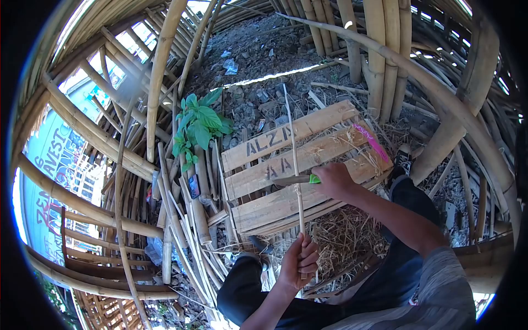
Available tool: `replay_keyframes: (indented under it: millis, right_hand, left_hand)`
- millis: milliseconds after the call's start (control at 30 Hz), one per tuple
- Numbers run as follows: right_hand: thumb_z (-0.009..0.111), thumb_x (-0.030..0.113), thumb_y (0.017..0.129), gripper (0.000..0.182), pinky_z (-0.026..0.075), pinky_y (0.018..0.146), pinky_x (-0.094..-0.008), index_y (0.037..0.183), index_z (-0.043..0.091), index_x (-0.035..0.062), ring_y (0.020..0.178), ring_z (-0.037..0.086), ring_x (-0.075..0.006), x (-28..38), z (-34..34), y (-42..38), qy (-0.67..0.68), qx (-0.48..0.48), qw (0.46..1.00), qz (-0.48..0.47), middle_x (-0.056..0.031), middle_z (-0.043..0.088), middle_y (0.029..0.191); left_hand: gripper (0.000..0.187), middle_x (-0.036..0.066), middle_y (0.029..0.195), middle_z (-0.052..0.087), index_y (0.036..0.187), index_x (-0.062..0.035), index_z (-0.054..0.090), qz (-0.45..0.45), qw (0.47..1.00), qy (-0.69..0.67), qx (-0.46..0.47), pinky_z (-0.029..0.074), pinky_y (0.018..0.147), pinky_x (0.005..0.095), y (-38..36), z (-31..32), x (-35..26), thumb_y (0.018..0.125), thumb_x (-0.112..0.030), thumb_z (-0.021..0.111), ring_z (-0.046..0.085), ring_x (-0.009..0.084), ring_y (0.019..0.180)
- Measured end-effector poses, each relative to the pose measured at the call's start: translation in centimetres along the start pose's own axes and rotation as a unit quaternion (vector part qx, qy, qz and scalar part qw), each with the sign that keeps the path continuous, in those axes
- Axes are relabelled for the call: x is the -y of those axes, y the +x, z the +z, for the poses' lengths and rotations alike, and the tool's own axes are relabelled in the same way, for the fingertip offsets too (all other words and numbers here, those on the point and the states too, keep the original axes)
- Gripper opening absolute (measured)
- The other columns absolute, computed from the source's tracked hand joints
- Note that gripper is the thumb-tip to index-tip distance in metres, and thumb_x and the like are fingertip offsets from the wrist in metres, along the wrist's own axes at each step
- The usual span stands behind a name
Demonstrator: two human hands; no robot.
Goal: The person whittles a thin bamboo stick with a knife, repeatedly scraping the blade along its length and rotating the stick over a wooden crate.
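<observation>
My left hand (300, 258) is wrapped round the lower end of a thin bamboo strip (293, 132), which points up and away from me over a slatted wooden crate (242, 188) with dark lettering. In my right hand (334, 180) is the green handle of a knife (294, 180). Its blade points left and lies across the strip, above the middle slat. Pale shavings show on the strip just below the blade.
Bamboo poles (160, 82) frame the left side, and thicker ones (385, 60) stand at the right. A leafy plant (201, 124) grows left of the crate. Cut strips (184, 242) lie at the lower left. Shavings (346, 245) cover the ground between my legs.
</observation>
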State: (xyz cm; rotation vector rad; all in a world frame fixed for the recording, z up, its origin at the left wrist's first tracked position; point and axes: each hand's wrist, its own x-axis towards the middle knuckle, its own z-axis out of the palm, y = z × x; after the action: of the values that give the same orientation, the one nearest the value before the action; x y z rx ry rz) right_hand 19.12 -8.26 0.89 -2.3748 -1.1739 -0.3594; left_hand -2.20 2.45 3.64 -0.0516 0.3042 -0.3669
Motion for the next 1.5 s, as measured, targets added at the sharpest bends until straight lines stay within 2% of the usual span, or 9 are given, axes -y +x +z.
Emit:
replay_keyframes:
  millis: [367, 667, 833, 867, 1000, 1067, 1133, 1433, 1500]
  right_hand:
    - [0.051, 0.04, 0.088, 0.044, 0.039, 0.051, -0.0408, 0.08, 0.054, -0.004, 0.05, 0.051, -0.0322, 2.7, -4.7, -2.1, 0.243, 0.256, 0.931, 0.09, -0.0193, 0.05, 0.056]
    - [0.049, 0.037, 0.09, 0.041, 0.032, 0.046, -0.0262, 0.076, 0.058, -0.0003, 0.05, 0.039, -0.0064, 3.7, 0.1, -5.8, 0.401, 0.419, 0.786, 0.215, 0.0015, 0.042, 0.053]
    - [0.048, 0.037, 0.091, 0.041, 0.031, 0.045, -0.0256, 0.07, 0.056, 0.0025, 0.048, 0.038, -0.0064, 3.3, 0.9, -5.6, 0.428, 0.413, 0.775, 0.213, 0.0022, 0.043, 0.053]
    - [0.048, 0.036, 0.091, 0.041, 0.03, 0.044, -0.0264, 0.069, 0.054, 0.0022, 0.047, 0.038, -0.0071, 3.2, 1.0, -5.7, 0.474, 0.41, 0.726, 0.282, 0.0017, 0.043, 0.053]
    - [0.05, 0.033, 0.09, 0.039, 0.031, 0.043, -0.0298, 0.068, 0.052, 0.0004, 0.043, 0.038, -0.0123, 3.0, 1.4, -5.1, 0.481, 0.389, 0.733, 0.283, -0.0035, 0.044, 0.049]
    - [0.052, 0.031, 0.089, 0.038, 0.032, 0.042, -0.0338, 0.068, 0.052, -0.0017, 0.039, 0.04, -0.0196, 3.7, 1.1, -4.3, 0.296, 0.32, 0.9, 0.014, -0.0109, 0.044, 0.047]
    - [0.052, 0.031, 0.088, 0.039, 0.033, 0.043, -0.035, 0.067, 0.052, -0.002, 0.04, 0.042, -0.0227, 3.3, 1.3, -3.7, 0.249, 0.308, 0.918, 0.019, -0.0136, 0.044, 0.047]
    - [0.055, 0.035, 0.085, 0.043, 0.034, 0.044, -0.0373, 0.062, 0.055, -0.0011, 0.041, 0.045, -0.0272, 2.0, 1.6, -2.9, 0.229, 0.3, 0.925, -0.029, -0.0167, 0.045, 0.048]
    - [0.055, 0.037, 0.085, 0.043, 0.034, 0.044, -0.0377, 0.063, 0.056, 0.0, 0.04, 0.045, -0.0277, -0.6, 0.9, -0.9, 0.16, 0.284, 0.945, 0.01, -0.0162, 0.045, 0.047]
  left_hand:
    - [0.026, -0.005, 0.055, 0.025, 0.075, -0.0136, 0.035, 0.039, 0.955, 0.267, -0.119, 0.016, 0.033, 0.0179, 0.8, 0.1, -0.5, 0.096, -0.029, 0.035, 0.021, 0.0042, 0.042]
    - [0.028, -0.005, 0.057, 0.029, 0.075, -0.0125, 0.035, 0.139, 0.926, 0.272, -0.224, 0.02, 0.037, 0.0214, 1.9, -1.6, 1.7, 0.096, -0.031, 0.036, 0.026, 0.0049, 0.043]
    - [0.026, -0.005, 0.057, 0.03, 0.078, -0.0111, 0.035, 0.188, 0.894, 0.345, -0.217, 0.022, 0.037, 0.0229, 3.0, -3.8, 1.9, 0.096, -0.029, 0.036, 0.029, 0.0063, 0.043]
    - [0.026, 0.006, 0.057, 0.038, 0.079, -0.0049, 0.037, 0.234, 0.826, 0.46, -0.225, 0.029, 0.041, 0.0325, 3.4, -4.4, 1.6, 0.095, -0.026, 0.039, 0.036, 0.0196, 0.045]
    - [0.028, 0.027, 0.061, 0.047, 0.083, 0.0048, 0.04, 0.216, 0.71, 0.615, -0.269, 0.035, 0.054, 0.0499, 2.3, -2.5, 0.3, 0.094, -0.021, 0.04, 0.045, 0.0463, 0.056]
    - [0.029, 0.021, 0.056, 0.044, 0.083, 0.0035, 0.04, 0.22, 0.7, 0.622, -0.273, 0.035, 0.051, 0.046, 2.4, -2.7, 0.4, 0.095, -0.023, 0.039, 0.043, 0.0361, 0.05]
    - [0.029, 0.016, 0.052, 0.041, 0.082, 0.0021, 0.039, 0.225, 0.689, 0.631, -0.278, 0.036, 0.049, 0.0422, 2.3, -2.8, 0.3, 0.096, -0.024, 0.037, 0.042, 0.0258, 0.045]
    - [0.031, 0.028, 0.064, 0.051, 0.084, 0.004, 0.044, 0.202, 0.701, 0.625, -0.278, 0.037, 0.057, 0.0505, 2.1, -3.4, 0.2, 0.095, -0.024, 0.035, 0.051, 0.0471, 0.064]
    - [0.026, 0.007, 0.056, 0.043, 0.079, -0.0014, 0.04, 0.19, 0.675, 0.665, -0.256, 0.036, 0.048, 0.0357, 1.6, -2.9, 0.6, 0.096, -0.021, 0.036, 0.043, 0.0183, 0.049]
